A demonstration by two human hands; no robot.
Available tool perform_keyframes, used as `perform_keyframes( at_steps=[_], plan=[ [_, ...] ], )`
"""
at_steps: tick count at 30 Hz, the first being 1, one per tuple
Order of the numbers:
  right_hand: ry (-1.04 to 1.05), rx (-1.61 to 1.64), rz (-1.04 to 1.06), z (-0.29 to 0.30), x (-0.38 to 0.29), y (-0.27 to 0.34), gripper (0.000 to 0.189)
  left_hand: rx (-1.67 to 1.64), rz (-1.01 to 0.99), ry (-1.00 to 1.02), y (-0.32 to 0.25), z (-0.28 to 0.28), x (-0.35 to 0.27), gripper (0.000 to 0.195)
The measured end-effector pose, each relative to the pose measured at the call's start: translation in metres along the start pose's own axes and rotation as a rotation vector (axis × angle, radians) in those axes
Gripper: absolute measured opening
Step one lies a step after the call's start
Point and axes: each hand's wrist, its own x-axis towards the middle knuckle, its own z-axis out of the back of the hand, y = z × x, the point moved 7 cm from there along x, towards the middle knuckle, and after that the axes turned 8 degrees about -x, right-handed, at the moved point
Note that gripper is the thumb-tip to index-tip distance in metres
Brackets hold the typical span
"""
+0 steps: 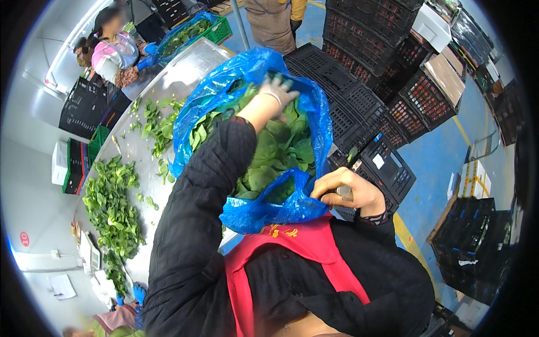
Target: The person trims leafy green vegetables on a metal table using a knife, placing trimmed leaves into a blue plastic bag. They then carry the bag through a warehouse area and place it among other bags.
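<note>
A large blue plastic bag [320, 126] stands with its mouth wide, full of leafy greens [267, 147]. My left hand [280, 92] reaches across the mouth to the far side of the bag, blurred, fingers spread over the leaves; it has a pale band at the wrist, and some fingertips are hard to make out. At the near right rim, my right hand [353, 189] pinches the bag's edge between thumb and fingers. More loose leafy greens [113, 206] lie in a long heap on the metal table [145, 248] to the left.
Black plastic crates [337, 92] are stacked beyond and right of the bag. A co-worker in blue gloves [122, 54] stands at the upper left beside a green crate [221, 30] of greens. Another person's legs [271, 25] show ahead. A blue-gloved hand [139, 292] is at the lower left.
</note>
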Motion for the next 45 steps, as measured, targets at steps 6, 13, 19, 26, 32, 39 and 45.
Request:
perform_keyframes(
  at_steps=[6, 13, 19, 26, 32, 39, 45],
  plan=[
    [-0.089, 0.06, -0.033, 0.01, -0.018, -0.005, 0.016, -0.367, -0.052, 0.08, 0.081, -0.028, 0.003, 0.078],
    [-0.113, 0.144, -0.193, 0.019, -0.031, -0.021, 0.018, -0.639, -0.047, -0.517, 0.127, -0.007, -0.093, 0.048],
    [-0.098, 0.113, -0.076, 0.02, -0.009, -0.023, 0.019, -1.111, 0.09, -0.545, 0.133, -0.007, -0.143, 0.036],
    [-0.476, 0.22, -0.259, 0.063, -0.013, -0.043, 0.022, -0.723, 0.112, -0.598, 0.057, 0.035, -0.183, 0.066],
    [-0.822, 0.009, -0.388, 0.105, -0.024, -0.078, 0.023, -0.928, -0.108, -0.708, -0.028, 0.055, -0.237, 0.056],
    [-0.819, -0.362, -0.317, 0.148, 0.052, -0.06, 0.026, -0.738, -0.231, -0.452, -0.104, 0.014, -0.269, 0.046],
    [-0.669, -0.657, -0.1, 0.15, 0.145, -0.045, 0.027, -1.054, -0.146, -0.509, -0.094, 0.003, -0.312, 0.033]
  ],
)
